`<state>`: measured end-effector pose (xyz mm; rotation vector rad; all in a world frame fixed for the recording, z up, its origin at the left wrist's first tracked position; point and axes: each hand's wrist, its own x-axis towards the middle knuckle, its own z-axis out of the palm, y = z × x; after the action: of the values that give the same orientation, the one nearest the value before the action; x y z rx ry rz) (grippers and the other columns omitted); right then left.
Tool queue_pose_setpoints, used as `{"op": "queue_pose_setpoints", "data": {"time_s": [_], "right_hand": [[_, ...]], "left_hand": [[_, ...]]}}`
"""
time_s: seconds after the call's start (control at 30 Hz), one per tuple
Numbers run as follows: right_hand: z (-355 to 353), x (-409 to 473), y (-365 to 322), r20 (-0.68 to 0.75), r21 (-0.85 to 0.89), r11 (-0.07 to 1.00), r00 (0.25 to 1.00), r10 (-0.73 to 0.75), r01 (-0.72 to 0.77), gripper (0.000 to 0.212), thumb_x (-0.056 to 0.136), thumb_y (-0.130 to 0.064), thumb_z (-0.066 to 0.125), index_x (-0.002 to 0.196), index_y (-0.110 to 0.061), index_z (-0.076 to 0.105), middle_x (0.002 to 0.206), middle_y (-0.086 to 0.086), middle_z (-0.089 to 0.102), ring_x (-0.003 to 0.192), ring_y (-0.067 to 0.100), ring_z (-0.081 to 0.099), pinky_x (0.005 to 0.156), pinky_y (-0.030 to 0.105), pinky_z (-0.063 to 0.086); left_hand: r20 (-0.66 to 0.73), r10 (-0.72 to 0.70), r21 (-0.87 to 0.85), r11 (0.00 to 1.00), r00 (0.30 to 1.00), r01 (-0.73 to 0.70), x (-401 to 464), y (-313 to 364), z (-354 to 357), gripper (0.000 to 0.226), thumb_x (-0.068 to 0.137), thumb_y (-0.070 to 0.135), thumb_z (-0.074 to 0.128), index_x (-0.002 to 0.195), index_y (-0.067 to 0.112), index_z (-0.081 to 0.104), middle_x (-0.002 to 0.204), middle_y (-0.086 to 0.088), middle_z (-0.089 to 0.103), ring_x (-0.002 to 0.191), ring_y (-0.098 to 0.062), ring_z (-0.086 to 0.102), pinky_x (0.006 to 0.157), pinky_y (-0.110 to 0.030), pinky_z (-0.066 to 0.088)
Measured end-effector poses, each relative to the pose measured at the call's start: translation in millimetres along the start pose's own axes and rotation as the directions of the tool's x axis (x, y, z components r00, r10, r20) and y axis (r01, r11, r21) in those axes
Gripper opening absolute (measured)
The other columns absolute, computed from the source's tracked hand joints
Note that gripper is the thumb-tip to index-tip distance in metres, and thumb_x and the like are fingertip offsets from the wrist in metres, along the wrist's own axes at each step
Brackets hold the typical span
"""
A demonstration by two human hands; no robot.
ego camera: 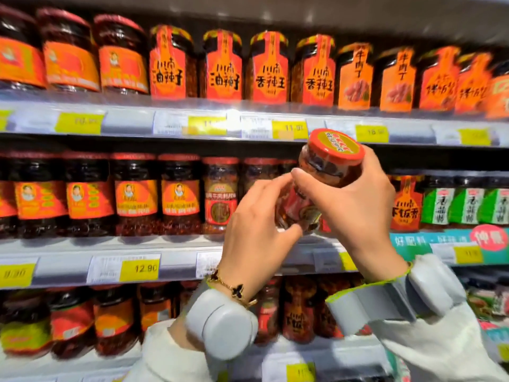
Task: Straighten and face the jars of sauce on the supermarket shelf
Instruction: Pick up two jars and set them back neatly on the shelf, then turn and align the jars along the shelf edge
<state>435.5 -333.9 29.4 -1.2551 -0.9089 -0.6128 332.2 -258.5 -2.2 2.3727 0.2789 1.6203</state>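
Both hands are on one jar (325,177), held up in the air in front of the middle shelf (110,255), not standing on anything. The right hand (355,205) has its fingers and thumb curled round the upper body of the jar, just under the red lid (336,146) with the gold sticker on top. The left hand (256,224) grips the lower part, thumb tucked under near the base and fingers wrapped over the glass. The jar is tilted, lid leaning up and to the right toward the camera, so its label mostly can't be read from here.

On the left wrist there's a gold bracelet (237,290) with dark clover charms, plus a grey band with a round puck (223,326). The right wrist has a similar grey strap (385,296) with green edging. Both sleeves are white.

Behind the hands, the middle shelf carries a row of dark chilli jars with orange portrait labels (132,197), then a red-lidded jar with a brownish label (220,194) just left of the hands. Right of the hands sits an orange tag-labelled jar (406,202), then green-labelled jars (468,205). The top shelf (129,119) has a row of orange-labelled jars (223,67) all facing out. Yellow price tags (139,268) run along the shelf edges, one reading 12.90. The bottom shelf jars (71,323) are blurry.
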Motion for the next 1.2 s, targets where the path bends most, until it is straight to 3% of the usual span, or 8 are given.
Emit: {"op": "queue_pose_setpoints", "data": {"time_s": [0.2,0.37,0.5,0.63,0.77,0.93,1.07,1.2], "right_hand": [[13,22,12,0.016,-0.054,0.998,1.000,0.014,-0.014,0.060,0.050,-0.059,0.075,0.101,-0.034,0.056,0.083,-0.022,0.057,0.083,-0.012,0.047,0.063,-0.009,0.030],[17,21,19,0.046,-0.100,0.992,0.996,-0.073,0.077,0.056,0.051,-0.057,0.076,0.099,-0.037,0.053,0.075,-0.027,0.050,0.085,-0.016,0.043,0.062,-0.010,0.027],[17,20,25,0.071,-0.114,0.989,0.994,-0.084,0.091,0.060,0.053,-0.055,0.078,0.104,-0.032,0.054,0.086,-0.021,0.053,0.086,-0.012,0.044,0.066,-0.009,0.028],[19,18,28,0.071,-0.135,0.984,0.992,-0.107,0.115,0.062,0.054,-0.052,0.078,0.105,-0.026,0.055,0.091,-0.015,0.054,0.084,-0.004,0.047,0.071,0.000,0.032],[19,15,36,0.090,-0.191,0.974,0.990,-0.106,0.121,0.065,0.054,-0.048,0.080,0.106,-0.015,0.059,0.101,0.000,0.048,0.091,0.004,0.046,0.077,0.001,0.029],[23,26,39,0.147,-0.219,0.972,0.988,-0.051,0.082,0.063,0.053,-0.055,0.077,0.104,-0.020,0.061,0.093,-0.001,0.048,0.087,0.005,0.045,0.074,0.005,0.026],[29,36,43,0.176,-0.307,0.950,0.984,-0.006,0.060,0.064,0.054,-0.061,0.072,0.097,-0.015,0.060,0.091,0.002,0.054,0.096,0.021,0.054,0.070,0.010,0.026],[35,42,44,0.201,-0.372,0.928,0.979,0.040,0.039,0.073,0.054,-0.067,0.068,0.101,-0.011,0.062,0.102,0.010,0.063,0.101,0.024,0.056,0.080,0.023,0.038]], "left_hand": [[-0.009,-0.036,0.080,0.996,0.999,0.037,24,-7,17,0.063,0.062,0.011,0.066,0.123,0.017,0.050,0.113,0.000,0.056,0.106,-0.018,0.053,0.087,-0.025,0.040],[-0.004,-0.055,0.090,0.994,0.998,0.055,25,-14,26,0.064,0.061,0.008,0.063,0.123,0.018,0.050,0.113,-0.002,0.059,0.105,-0.024,0.055,0.086,-0.038,0.045],[-0.078,0.001,0.266,0.964,0.997,0.019,21,-20,30,0.055,0.062,0.013,0.068,0.116,0.018,0.056,0.099,0.000,0.065,0.097,-0.022,0.056,0.074,-0.031,0.044],[-0.118,0.043,0.307,0.952,0.992,-0.005,22,-24,27,0.038,0.064,0.015,0.072,0.101,0.017,0.064,0.084,0.002,0.064,0.095,-0.022,0.054,0.066,-0.027,0.039],[-0.107,0.069,0.302,0.953,0.992,-0.033,17,-26,27,0.031,0.064,0.013,0.073,0.095,0.011,0.067,0.087,-0.001,0.066,0.098,-0.028,0.052,0.073,-0.040,0.049],[-0.235,0.096,0.380,0.925,0.967,0.000,21,-25,23,0.023,0.072,0.021,0.068,0.095,0.017,0.068,0.106,-0.002,0.062,0.104,-0.029,0.046,0.082,-0.040,0.045],[-0.184,0.125,0.505,0.863,0.975,-0.015,32,-29,18,0.046,0.077,0.021,0.061,0.122,0.016,0.054,0.132,-0.007,0.050,0.127,-0.029,0.037,0.101,-0.042,0.027],[-0.024,0.069,0.649,0.760,0.997,-0.037,44,-37,14,0.059,0.085,0.033,0.054,0.138,0.017,0.035,0.134,-0.003,0.047,0.129,-0.023,0.036,0.109,-0.045,0.008]]}}
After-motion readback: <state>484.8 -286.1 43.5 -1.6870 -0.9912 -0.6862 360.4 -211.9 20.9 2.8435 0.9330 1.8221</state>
